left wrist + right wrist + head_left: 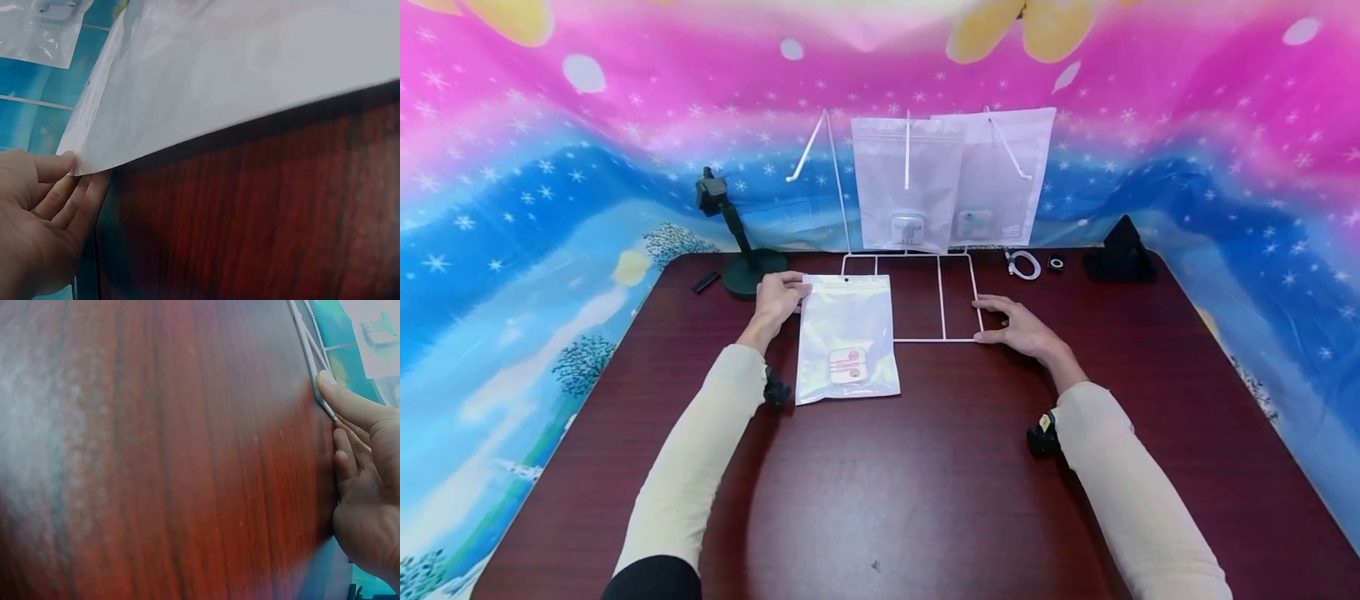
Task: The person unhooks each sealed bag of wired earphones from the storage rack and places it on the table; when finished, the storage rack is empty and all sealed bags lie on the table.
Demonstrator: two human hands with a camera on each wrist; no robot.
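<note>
With the pouch (847, 337) lying flat at frame centre, its top left corner is pinched by the left hand (778, 296), while the wire rack (940, 292) is best steadied by the flat, relaxed right hand (1018, 325).

Glossy plastic pouch (847, 337), white wire rack (940, 317), polished wood-grain table (925, 483).

Dark wooden table (925, 500), pink-blue starry backdrop (512, 192)
</note>
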